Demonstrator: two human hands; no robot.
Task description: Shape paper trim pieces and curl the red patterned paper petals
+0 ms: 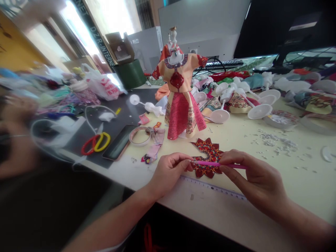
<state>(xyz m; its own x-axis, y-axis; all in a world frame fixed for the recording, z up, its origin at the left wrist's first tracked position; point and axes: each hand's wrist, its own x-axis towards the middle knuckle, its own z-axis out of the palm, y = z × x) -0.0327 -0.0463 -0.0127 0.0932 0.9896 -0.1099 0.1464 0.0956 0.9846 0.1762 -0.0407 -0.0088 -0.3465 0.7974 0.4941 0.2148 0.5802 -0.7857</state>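
Note:
My right hand (253, 176) grips a slim pink pen-like stick (210, 163) between thumb and fingers, its pale tip pointing left. At that tip, the thumb and fingertips of my left hand (166, 171) are pinched together; whatever they hold is too small to make out. Beneath the stick lies a red, petal-edged patterned fabric collar (209, 148), partly covered by my fingers. A clear ruler (215, 189) lies along the table just in front of it. Behind the collar stands a small dress form in a cream and red dress (181, 94).
Left of my hands are a tape roll (140, 136), a phone (120, 142) and red-and-yellow scissors (96, 143). Loose small shiny pieces (275, 139) are scattered at right. White doll stands (220, 116) and fabric heap up behind. Another person's arm (18, 140) is blurred at far left.

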